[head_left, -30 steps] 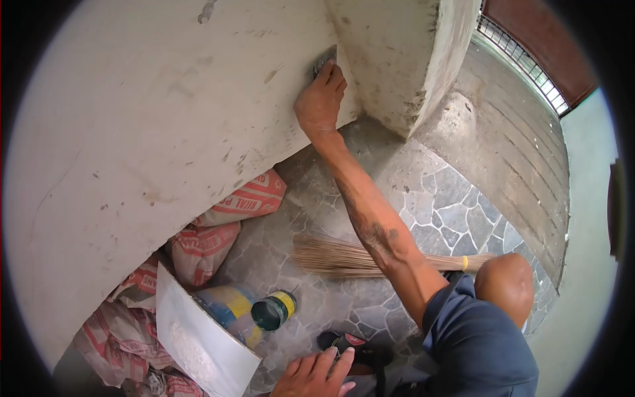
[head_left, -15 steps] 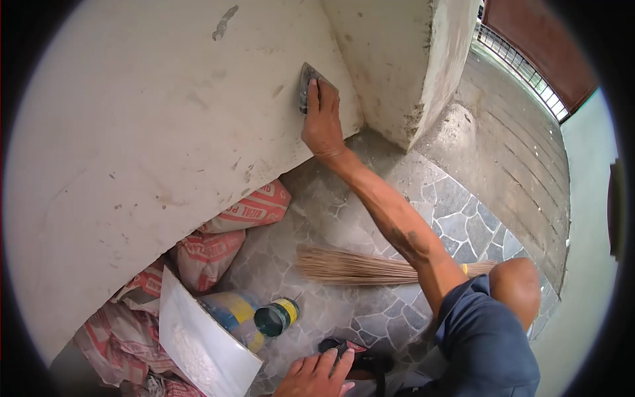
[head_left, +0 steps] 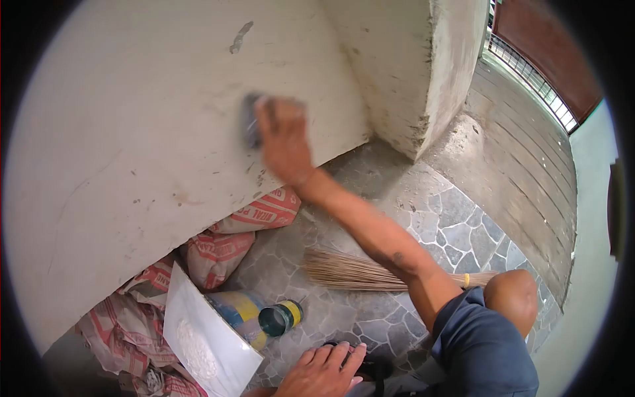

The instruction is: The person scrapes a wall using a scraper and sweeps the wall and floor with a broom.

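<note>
Wall (head_left: 165, 99), pale and marked with dark spots and scratches, fills the upper left of the frame in the head view. Right of the upper centre, it meets a rough-edged pillar (head_left: 393, 73). The right hand (head_left: 286, 142), blurred, is near the centre of the upper half, its grip closed around a dark flat tool (head_left: 251, 121) that is held up against the wall; the blur hides the exact edge of contact. The left hand (head_left: 323, 372) is at the bottom centre, palm down, fingers extended and slightly spread, its grip open with nothing visible in it; what it rests on cannot be told. Up and left of it, a white panel (head_left: 231, 347) with a rough whitish patch leans at a tilt, beside red-printed sacks (head_left: 218, 255) at the lower left. A dark green can (head_left: 291, 313) with a yellow band lies on its side on the stone-patterned floor (head_left: 456, 231). A stick broom (head_left: 350, 269) lies at the lower right of centre, partly behind the right forearm.
</note>
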`<state>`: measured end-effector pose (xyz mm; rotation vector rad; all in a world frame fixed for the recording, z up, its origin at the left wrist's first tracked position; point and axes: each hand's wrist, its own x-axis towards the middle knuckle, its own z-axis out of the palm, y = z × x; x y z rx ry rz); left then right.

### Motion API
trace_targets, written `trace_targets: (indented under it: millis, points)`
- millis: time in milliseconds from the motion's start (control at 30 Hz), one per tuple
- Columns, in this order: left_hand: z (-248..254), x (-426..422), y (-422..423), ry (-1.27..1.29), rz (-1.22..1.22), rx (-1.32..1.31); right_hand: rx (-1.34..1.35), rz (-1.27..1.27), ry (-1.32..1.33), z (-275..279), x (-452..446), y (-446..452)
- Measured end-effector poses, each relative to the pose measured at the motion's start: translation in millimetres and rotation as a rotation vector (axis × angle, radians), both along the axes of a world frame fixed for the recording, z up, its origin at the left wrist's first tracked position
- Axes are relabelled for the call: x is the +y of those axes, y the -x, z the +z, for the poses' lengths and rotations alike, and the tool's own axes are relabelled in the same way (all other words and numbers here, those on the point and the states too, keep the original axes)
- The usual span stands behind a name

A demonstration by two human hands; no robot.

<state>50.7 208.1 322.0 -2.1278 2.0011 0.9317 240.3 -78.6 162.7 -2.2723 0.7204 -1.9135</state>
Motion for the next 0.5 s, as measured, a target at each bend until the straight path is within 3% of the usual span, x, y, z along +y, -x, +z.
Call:
trace_targets:
  millis: [100, 167, 233, 300, 400, 500]
  points:
    - [10, 5, 0, -0.047, 0.052, 0.041, -0.088, -0.236, -0.459, -2, -92, 12]
    - [14, 9, 2, -0.084, 0.078, 0.046, -0.044, -0.207, -0.514, 7, -94, 17]
    - [11, 6, 1, -0.071, 0.071, 0.035, -0.075, -0.176, -0.220, 22, -49, 3]
    - [7, 6, -1, -0.057, 0.042, 0.019, 0.069, 0.008, -0.015, 38, 23, 0]
    - [6, -2, -1, -0.098, 0.002, 0.037, -0.005, 0.040, 0.068, 47, 27, -11]
    - [4, 13, -1, 0.024, 0.009, -0.036, -0.130, -0.300, -0.069, 68, -60, -10]
